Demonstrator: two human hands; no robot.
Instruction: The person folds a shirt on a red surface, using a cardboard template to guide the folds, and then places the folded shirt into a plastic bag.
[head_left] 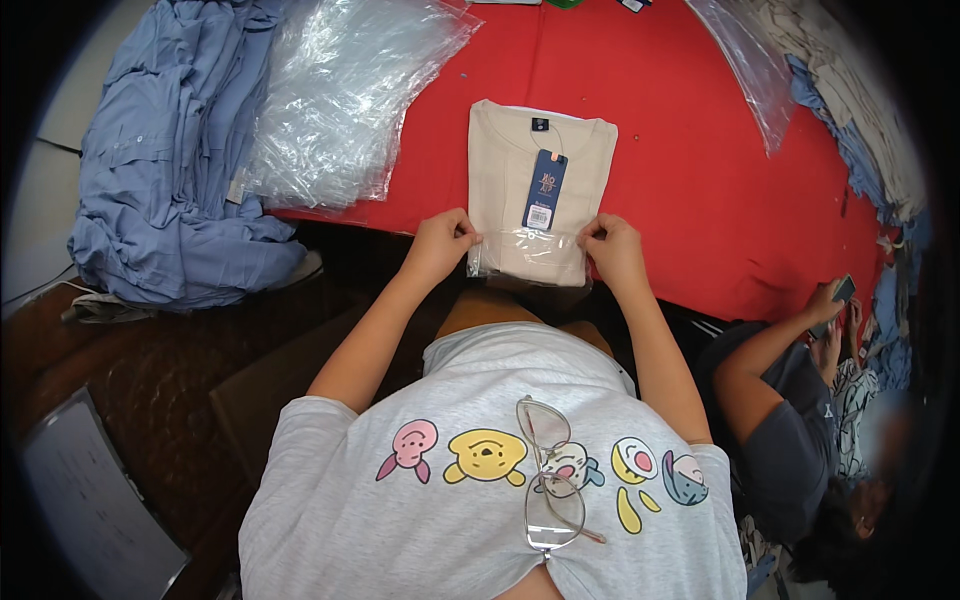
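Note:
A folded beige shirt [490, 180] lies in front of me on the red table cover, its neckline pointing away. Over its front rests a dark blue hang tag [547, 185] with a white label at its lower end. A clear plastic bag [520, 243] wraps the near part of the shirt, and its edge crosses just below the tag. My left hand [450, 238] pinches the bag's edge at the shirt's left side. On the right side, my right hand [612, 245] pinches the bag's edge in the same way.
Blue shirts [170, 170] are heaped at the left, beside a stack of clear plastic bags [335, 100]. The red cover [730, 210] spreads to the right. Another clear bag [750, 70] and piled clothes [850, 100] lie far right. Close on my right sits a person [775, 420] holding a phone [844, 290].

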